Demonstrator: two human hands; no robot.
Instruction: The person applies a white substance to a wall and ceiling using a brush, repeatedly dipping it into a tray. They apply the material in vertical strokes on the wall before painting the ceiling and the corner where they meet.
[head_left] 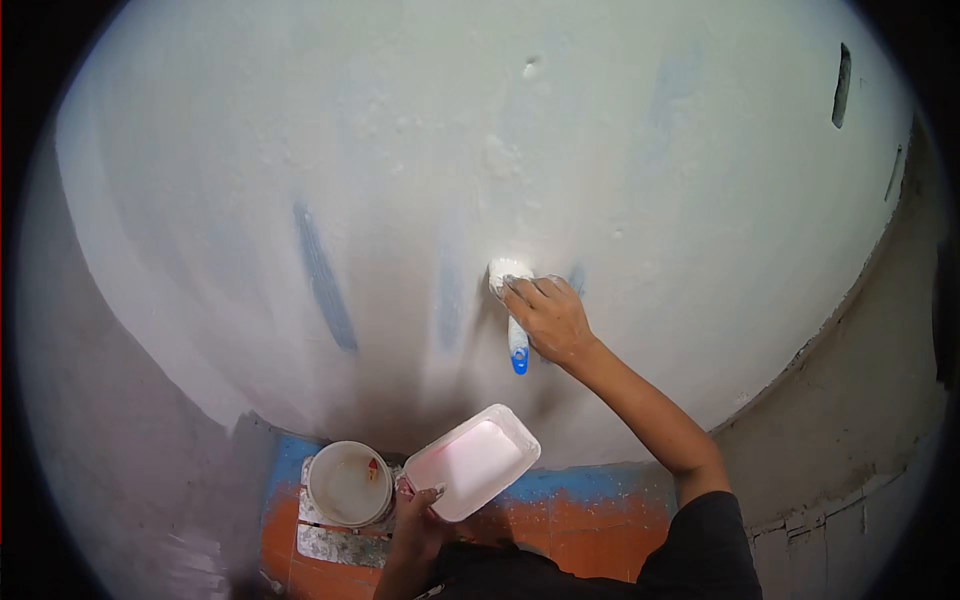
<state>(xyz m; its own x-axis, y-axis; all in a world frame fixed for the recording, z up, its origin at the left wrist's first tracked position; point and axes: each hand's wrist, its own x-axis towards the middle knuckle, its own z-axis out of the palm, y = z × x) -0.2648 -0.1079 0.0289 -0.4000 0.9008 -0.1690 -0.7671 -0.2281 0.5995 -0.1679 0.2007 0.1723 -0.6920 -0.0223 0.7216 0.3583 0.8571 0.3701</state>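
A white bucket is sitting low by the wall's painted base, just beside a paint tray that the left hand is gripping by its near edge. Further right, the right hand is clasping a blue-handled brush, pressing its bristles against the wall, with broad open wall lying all around.

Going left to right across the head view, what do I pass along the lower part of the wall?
Blue streak on the wall → white bucket → left hand → paint tray → brush → right hand.
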